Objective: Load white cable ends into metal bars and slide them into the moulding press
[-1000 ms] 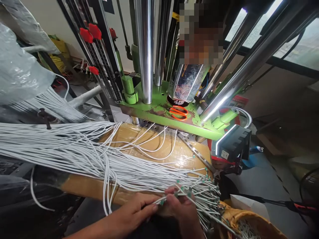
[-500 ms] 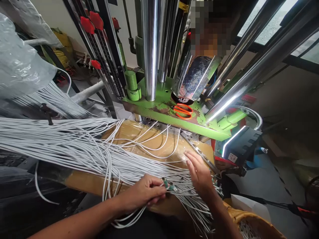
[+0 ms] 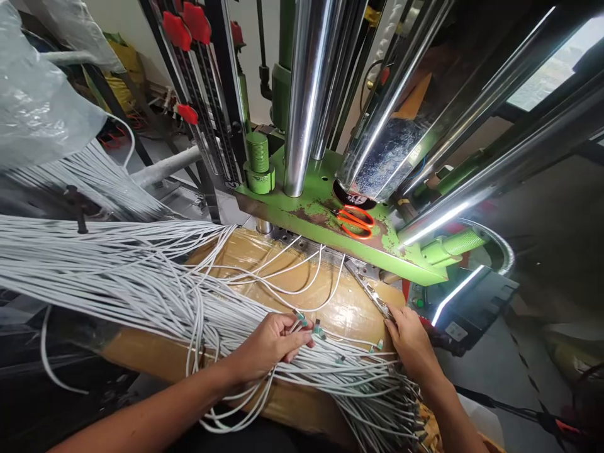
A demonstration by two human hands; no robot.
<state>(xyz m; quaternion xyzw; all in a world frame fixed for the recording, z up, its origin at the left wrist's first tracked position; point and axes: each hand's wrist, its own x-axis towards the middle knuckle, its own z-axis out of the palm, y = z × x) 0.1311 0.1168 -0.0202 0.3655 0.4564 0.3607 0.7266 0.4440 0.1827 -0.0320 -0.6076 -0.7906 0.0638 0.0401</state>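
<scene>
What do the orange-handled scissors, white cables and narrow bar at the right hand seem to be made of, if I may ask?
Orange-handled scissors: smooth handles, probably plastic, from their bright even colour; blades too small to judge. White cables: smooth, likely plastic-sheathed, going by their loose curves. Narrow bar: apparently bare metal, from its grey sheen.
</scene>
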